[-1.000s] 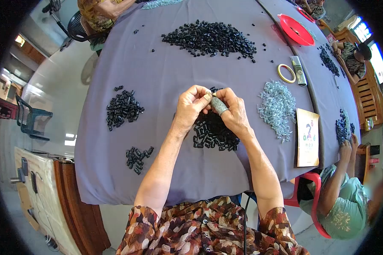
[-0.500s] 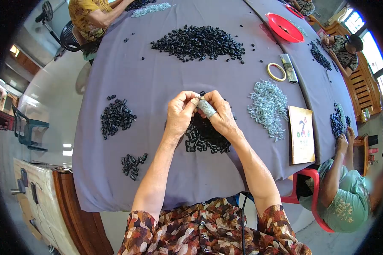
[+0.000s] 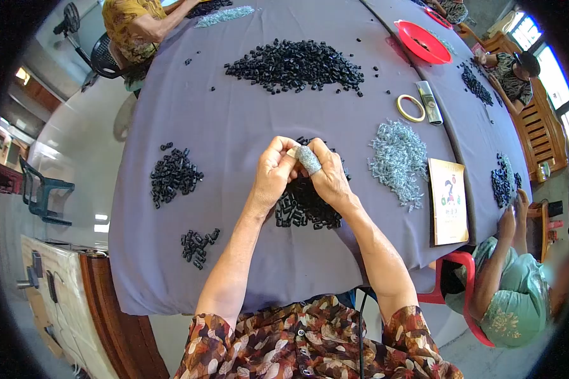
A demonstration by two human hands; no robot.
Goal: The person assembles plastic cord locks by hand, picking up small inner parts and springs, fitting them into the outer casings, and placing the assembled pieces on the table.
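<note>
My left hand (image 3: 275,167) and my right hand (image 3: 327,172) meet over a pile of black pieces (image 3: 306,205). Both are closed, fingertips pinched together; whatever they hold is too small and hidden to name. A grey covering (image 3: 308,160) wraps a finger of my right hand. To the right lies a heap of clear pieces (image 3: 398,163). Two smaller black piles, one upper (image 3: 175,177) and one lower (image 3: 198,246), lie to the left. A large black heap (image 3: 294,65) spreads farther back.
On the grey cloth (image 3: 171,278) are a tape roll (image 3: 410,108), a clear packet (image 3: 428,102), a booklet (image 3: 448,201) and a red tray (image 3: 423,42). A person in green (image 3: 512,297) sits at the right; other people sit around the table's far side.
Since a second ago the view has shifted, so the table things sit lower and farther left. My hands stay together over the black pile, with the fingertips slightly rearranged.
</note>
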